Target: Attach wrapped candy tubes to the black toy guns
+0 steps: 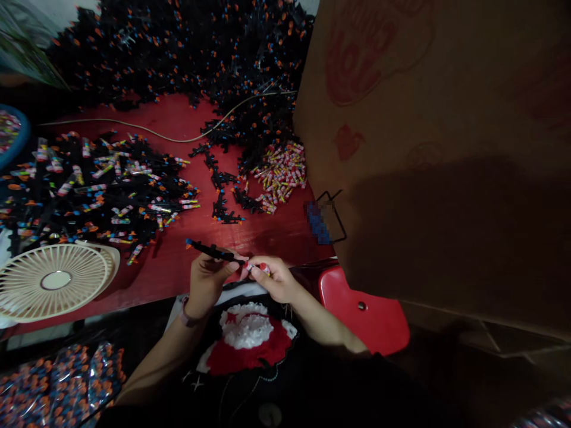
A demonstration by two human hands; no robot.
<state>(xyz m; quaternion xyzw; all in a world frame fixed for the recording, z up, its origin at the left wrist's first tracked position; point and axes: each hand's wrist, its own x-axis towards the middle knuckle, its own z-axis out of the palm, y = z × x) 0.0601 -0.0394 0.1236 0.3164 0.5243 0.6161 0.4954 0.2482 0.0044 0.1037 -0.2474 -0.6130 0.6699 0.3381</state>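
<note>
My left hand (206, 280) grips a slim black plastic stick (213, 251) with blue and orange bits at its far end. My right hand (273, 279) pinches a small pink-and-white striped tube (263, 269) between its fingertips, close to the stick's near end. The two hands nearly meet over the red table (178, 261). Just ahead lies a loose heap of striped tubes (281, 175), with tangled black sticks (220, 199) beside it. A large mass of black sticks (178, 53) rises at the back.
More sticks fitted with tubes (93, 190) are heaped on the left, beside a cream desk fan (56, 282) and a blue basin (11, 134). A cable (156, 134) crosses the table. A cardboard box (423, 119) fills the right, with a red chair back (363, 309) below it. Bags of orange-tipped pieces (57, 380) lie at the lower left.
</note>
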